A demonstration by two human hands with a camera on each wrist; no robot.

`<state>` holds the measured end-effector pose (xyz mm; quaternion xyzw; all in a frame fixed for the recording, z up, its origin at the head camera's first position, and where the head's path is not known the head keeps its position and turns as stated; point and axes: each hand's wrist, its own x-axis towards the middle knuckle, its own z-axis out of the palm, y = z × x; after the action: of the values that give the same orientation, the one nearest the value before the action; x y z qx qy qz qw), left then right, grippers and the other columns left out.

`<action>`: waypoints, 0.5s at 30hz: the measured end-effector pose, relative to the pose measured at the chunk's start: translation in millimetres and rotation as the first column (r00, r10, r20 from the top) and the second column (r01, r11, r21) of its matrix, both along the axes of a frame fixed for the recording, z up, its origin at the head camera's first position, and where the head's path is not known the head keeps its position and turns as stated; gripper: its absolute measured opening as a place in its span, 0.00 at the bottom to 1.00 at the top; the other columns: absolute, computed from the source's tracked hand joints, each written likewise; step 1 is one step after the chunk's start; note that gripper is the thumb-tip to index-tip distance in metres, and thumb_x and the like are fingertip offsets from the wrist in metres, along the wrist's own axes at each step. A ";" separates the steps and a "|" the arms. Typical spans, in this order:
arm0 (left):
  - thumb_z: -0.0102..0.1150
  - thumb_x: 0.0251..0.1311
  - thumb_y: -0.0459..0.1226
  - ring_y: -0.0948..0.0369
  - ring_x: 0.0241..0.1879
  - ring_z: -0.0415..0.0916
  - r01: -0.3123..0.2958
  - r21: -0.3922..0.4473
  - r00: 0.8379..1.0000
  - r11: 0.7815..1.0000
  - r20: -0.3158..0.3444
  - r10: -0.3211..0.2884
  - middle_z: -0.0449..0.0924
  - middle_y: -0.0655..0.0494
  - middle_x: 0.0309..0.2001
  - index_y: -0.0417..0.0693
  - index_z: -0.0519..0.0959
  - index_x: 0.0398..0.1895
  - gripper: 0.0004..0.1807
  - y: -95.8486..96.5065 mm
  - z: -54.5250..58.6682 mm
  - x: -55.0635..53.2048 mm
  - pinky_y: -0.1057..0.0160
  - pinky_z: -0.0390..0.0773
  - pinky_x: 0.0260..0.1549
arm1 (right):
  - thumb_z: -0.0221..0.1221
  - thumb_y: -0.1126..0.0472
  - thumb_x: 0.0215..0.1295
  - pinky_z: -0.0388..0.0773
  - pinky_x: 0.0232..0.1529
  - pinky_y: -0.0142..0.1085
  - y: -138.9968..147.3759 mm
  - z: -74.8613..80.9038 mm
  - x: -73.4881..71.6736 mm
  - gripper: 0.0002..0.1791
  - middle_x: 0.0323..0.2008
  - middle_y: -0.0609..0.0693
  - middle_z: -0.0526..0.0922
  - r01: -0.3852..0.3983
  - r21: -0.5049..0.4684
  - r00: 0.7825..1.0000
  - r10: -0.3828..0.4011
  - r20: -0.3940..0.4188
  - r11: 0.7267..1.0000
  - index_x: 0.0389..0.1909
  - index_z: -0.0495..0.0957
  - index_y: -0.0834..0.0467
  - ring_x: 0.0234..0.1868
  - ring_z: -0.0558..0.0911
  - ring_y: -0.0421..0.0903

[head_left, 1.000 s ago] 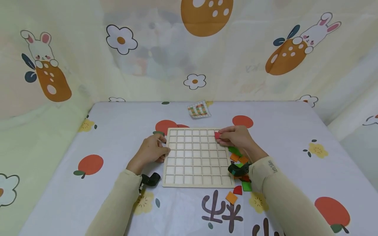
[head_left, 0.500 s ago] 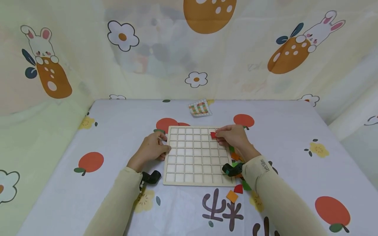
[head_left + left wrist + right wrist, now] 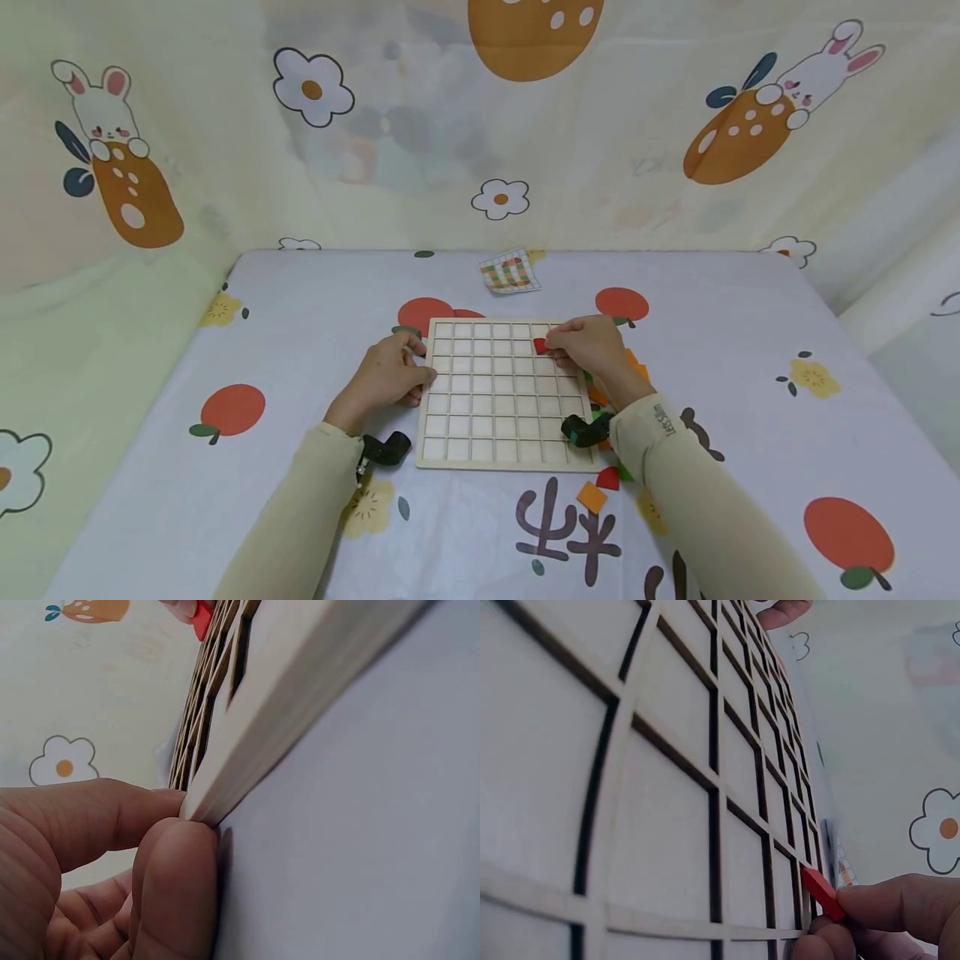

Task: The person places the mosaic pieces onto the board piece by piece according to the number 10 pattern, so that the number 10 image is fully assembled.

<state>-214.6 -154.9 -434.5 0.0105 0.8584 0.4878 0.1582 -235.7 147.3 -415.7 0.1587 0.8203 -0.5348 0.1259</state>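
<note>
A pale wooden grid board (image 3: 491, 471) lies flat on the table, its square cells framed by thin raised strips. My right hand (image 3: 592, 346) pinches a small red tile (image 3: 540, 346) between thumb and fingers over the far right cells. In the right wrist view the red tile (image 3: 823, 894) is tilted, with its tip at a grid strip. My left hand (image 3: 385, 375) holds the left edge of the board, thumb and finger pinching the rim in the left wrist view (image 3: 199, 802). Part of the red tile is hidden by the right fingers.
Several orange, green and red tiles lie along the board's right side, partly under the right forearm. An orange square tile (image 3: 592, 497) and a red rounded tile (image 3: 608, 478) lie near its front right corner. A patterned card (image 3: 510, 272) lies behind the board.
My right hand has moved slightly left with the red tile, from the board's far right column to the neighbouring one. My left hand stays at the board's left edge.
</note>
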 end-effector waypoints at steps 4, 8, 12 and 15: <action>0.68 0.65 0.34 0.59 0.19 0.80 -0.004 -0.005 1.000 1.000 0.003 0.004 0.78 0.46 0.30 0.40 0.73 0.53 0.18 0.2 -0.5 -0.2 0.64 0.85 0.22 | 0.67 0.58 0.68 0.85 0.35 0.30 -0.2 -2.6 0.9 0.13 0.36 0.53 0.86 -0.029 0.035 0.999 0.029 -0.017 0.999 0.46 0.85 0.63 0.32 0.82 0.46; 0.68 0.65 0.34 0.59 0.19 0.80 -0.004 0.001 1.000 1.000 -0.004 0.004 0.78 0.46 0.30 0.40 0.73 0.53 0.18 0.3 -1.8 -0.7 0.64 0.85 0.22 | 0.67 0.59 0.68 0.85 0.34 0.30 -0.2 -5.9 1.0 0.12 0.36 0.54 0.85 -0.046 0.068 0.998 0.049 -0.038 0.997 0.45 0.86 0.63 0.33 0.82 0.46; 0.68 0.65 0.33 0.59 0.19 0.80 0.002 0.009 1.000 1.000 -0.003 -0.002 0.78 0.46 0.30 0.40 0.73 0.53 0.18 0.3 -1.5 -1.0 0.64 0.85 0.22 | 0.66 0.58 0.69 0.84 0.34 0.30 -0.6 -6.8 0.4 0.12 0.38 0.54 0.85 -0.054 0.105 0.997 0.059 -0.040 0.993 0.45 0.86 0.62 0.34 0.82 0.46; 0.68 0.65 0.33 0.59 0.19 0.79 -0.003 0.009 1.000 1.000 0.004 0.003 0.78 0.46 0.30 0.40 0.73 0.53 0.18 0.2 -1.3 -0.9 0.64 0.85 0.22 | 0.66 0.57 0.68 0.84 0.34 0.30 -0.7 -7.5 0.1 0.12 0.38 0.54 0.85 -0.064 0.126 0.997 0.069 -0.039 0.990 0.45 0.86 0.61 0.33 0.82 0.46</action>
<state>-215.5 -154.7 -435.8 0.0089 0.8558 0.4921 0.1594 -235.6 146.6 -423.2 0.1272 0.8596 -0.4812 0.1157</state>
